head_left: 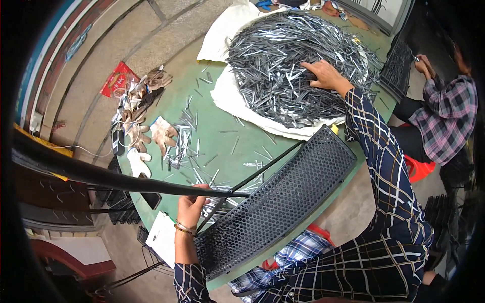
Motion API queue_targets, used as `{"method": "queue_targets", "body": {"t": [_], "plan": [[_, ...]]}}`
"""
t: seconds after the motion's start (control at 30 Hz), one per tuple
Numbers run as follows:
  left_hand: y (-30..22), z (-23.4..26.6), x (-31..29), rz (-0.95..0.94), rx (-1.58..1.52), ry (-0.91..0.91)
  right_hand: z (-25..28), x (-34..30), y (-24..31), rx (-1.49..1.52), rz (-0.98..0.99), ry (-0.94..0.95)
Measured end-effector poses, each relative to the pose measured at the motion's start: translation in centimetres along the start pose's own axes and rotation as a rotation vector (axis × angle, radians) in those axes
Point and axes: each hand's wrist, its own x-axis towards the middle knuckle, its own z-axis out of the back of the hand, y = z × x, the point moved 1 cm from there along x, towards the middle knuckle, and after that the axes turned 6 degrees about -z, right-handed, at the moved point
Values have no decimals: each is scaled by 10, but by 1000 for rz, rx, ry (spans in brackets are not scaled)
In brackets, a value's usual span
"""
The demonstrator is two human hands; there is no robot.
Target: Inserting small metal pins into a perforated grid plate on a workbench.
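A long black pole (pixel 126 174) comes in from the left and meets a long black panel (pixel 288 202) full of small round holes, braced by thin black rods. My left hand (pixel 189 212) is closed around the pole close to the panel. The panel lies slantwise along the table's near edge. On the far side, a big heap of thin dark grey strips (pixel 273 76) rests on a white sack (pixel 227 98). My right hand (pixel 326 76) lies on that heap, index finger stretched and fingers apart; no strip shows clearly in its grip.
Loose strips (pixel 184 141) are scattered on the green table (pixel 197 111). Work gloves (pixel 162 132), a red packet (pixel 118 78) and a dark phone (pixel 150 199) lie leftward. At right a person in a plaid shirt (pixel 449 118) sits handling another black perforated panel (pixel 399 65).
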Motion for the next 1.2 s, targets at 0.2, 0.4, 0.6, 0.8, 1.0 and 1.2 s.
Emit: {"method": "queue_targets", "body": {"t": [0.2,0.4,0.6,0.8,1.0,1.2], "plan": [[-3,2,3,33,-22,-8,-2,5,1,-21,-148,87],[-5,-1,4,45,-42,-12,-7,13,5,7,-133,48],[-10,-3,1,41,-45,-8,-2,13,16,9,-158,96],[-5,-3,5,60,-77,-4,-6,8,12,87,-118,-12],[-10,-4,8,83,-104,11,-14,12,10,58,-97,-28],[-11,-4,15,78,-187,-21,-11,19,17,4,-82,-26]]}}
